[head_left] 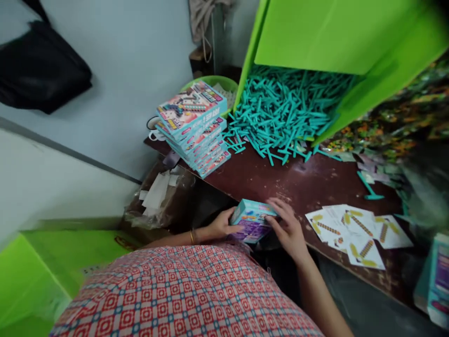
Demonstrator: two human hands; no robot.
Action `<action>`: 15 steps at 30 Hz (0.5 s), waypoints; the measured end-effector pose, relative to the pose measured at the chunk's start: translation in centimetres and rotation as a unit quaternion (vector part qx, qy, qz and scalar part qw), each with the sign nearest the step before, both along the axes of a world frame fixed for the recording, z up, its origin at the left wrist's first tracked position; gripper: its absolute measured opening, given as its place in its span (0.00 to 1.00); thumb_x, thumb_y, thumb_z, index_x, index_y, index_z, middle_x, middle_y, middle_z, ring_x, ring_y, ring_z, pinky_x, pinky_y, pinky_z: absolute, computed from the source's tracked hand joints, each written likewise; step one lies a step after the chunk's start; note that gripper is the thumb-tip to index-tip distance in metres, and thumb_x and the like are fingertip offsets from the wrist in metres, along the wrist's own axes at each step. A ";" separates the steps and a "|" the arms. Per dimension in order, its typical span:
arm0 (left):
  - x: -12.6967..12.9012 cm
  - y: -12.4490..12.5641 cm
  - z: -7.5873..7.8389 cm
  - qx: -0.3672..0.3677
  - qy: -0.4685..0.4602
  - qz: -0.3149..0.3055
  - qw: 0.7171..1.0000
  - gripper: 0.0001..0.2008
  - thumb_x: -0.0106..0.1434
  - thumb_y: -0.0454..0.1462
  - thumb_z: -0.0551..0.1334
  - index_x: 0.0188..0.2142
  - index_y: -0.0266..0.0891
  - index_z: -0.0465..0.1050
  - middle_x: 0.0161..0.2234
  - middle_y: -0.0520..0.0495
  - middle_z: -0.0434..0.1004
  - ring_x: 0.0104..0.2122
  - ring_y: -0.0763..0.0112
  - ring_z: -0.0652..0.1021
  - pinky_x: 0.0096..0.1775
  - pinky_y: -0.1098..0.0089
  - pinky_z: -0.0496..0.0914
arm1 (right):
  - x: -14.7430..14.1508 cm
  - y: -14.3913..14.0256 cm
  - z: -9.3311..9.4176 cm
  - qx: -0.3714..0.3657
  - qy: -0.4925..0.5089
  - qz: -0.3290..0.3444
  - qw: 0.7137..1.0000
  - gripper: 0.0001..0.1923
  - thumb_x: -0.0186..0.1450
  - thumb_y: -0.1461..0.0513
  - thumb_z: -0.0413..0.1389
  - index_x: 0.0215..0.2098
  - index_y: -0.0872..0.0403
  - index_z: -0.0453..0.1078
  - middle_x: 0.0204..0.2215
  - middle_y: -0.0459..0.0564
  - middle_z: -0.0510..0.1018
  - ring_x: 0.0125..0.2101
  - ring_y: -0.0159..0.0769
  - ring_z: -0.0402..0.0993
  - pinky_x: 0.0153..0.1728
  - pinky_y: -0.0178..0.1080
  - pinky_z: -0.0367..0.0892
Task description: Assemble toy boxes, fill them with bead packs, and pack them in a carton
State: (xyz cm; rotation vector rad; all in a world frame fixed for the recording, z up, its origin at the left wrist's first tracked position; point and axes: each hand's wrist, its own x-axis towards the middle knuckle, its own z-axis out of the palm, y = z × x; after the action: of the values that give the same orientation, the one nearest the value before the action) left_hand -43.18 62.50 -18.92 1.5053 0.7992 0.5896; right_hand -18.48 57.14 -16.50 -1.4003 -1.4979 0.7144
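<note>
A small teal and purple cardboard box (253,224) is held in front of my body at the table's near edge, tilted with its printed side toward me. My left hand (223,223) grips its left end, thumb on the near face. At the right end, my right hand (288,228) has its thumb on the printed face and its fingers over the top edge. What the box contains cannot be seen. Beyond my left hand, several similar printed boxes (196,122) form a leaning stack at the table's left corner.
A green bin (308,35) spills many teal plastic hammer-shaped pieces (284,110) onto the dark red table (252,175). Printed leaflets (361,229) lie to the right, near another box (438,281). A carton with paper scraps (157,192) stands lower left, beside another green bin (70,257).
</note>
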 end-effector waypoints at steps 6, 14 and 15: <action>-4.8 4.1 18.5 0.450 0.019 0.085 0.889 0.35 0.67 0.37 0.64 0.72 0.46 0.59 0.67 0.42 0.71 0.64 0.48 0.75 0.66 0.49 0.68 | -0.6 0.1 4.7 0.067 0.066 -0.174 0.980 0.30 0.71 0.54 0.61 0.70 0.42 0.66 0.64 0.54 0.74 0.63 0.51 0.72 0.67 0.60 0.64; -6.6 17.9 28.3 0.442 0.454 0.195 0.748 0.36 0.73 0.39 0.62 0.75 0.41 0.49 0.74 0.49 0.57 0.73 0.53 0.58 0.74 0.50 0.49 | -2.2 0.4 1.5 -0.016 -0.116 0.112 0.987 0.18 0.75 0.53 0.55 0.58 0.47 0.78 0.55 0.54 0.82 0.59 0.47 0.78 0.61 0.54 0.73; -6.3 19.1 27.4 0.411 0.490 0.167 0.750 0.39 0.70 0.37 0.66 0.75 0.42 0.49 0.74 0.48 0.56 0.73 0.52 0.58 0.74 0.49 0.49 | -2.5 0.0 1.1 -0.028 -0.135 0.153 0.979 0.18 0.75 0.53 0.54 0.58 0.47 0.77 0.55 0.54 0.82 0.58 0.47 0.78 0.60 0.54 0.74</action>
State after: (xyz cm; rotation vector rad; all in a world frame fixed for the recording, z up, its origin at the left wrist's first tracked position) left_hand -49.52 81.64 8.43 2.5845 1.8059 0.3766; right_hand -20.93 57.17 -15.43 -1.3642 -1.9493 0.7817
